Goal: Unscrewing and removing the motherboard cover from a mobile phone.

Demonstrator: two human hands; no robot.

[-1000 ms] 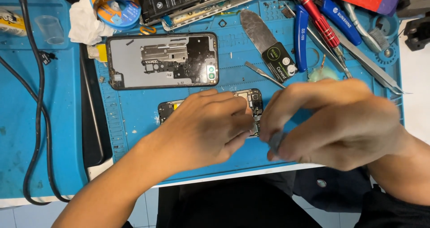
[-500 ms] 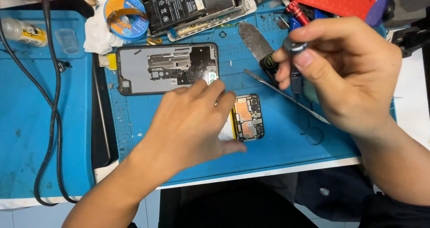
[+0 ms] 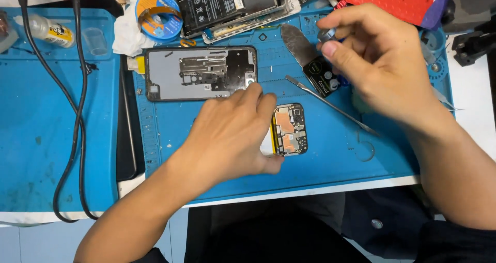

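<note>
Compared with half a second ago, my right hand has lifted toward the far edge of the mat, carrying the small tool higher above the curved blade; my left hand has barely shifted and stays flat over the open phone.

Left hand: palm down, fingers together and extended, pressing on the phone's near half. Its thumb lies along the phone's near edge. Only the far end of the phone shows, with its copper-coloured shield and circuit board exposed, lying on the mat just beside the hand's fingertips.

Right hand: fingers curled and pinched on a small tool with a metal cap; only the cap end is visible, so I cannot tell its kind. The hand hovers above the blade and a thin metal spudger, which lies diagonally on the mat, well clear of the phone.

Beyond the left hand lies a back cover, inner side up. Farther off rests a second opened phone with its battery showing. A roll of tape sits on a white cloth. Black cables run across a second mat to the left, near a small bottle.
</note>
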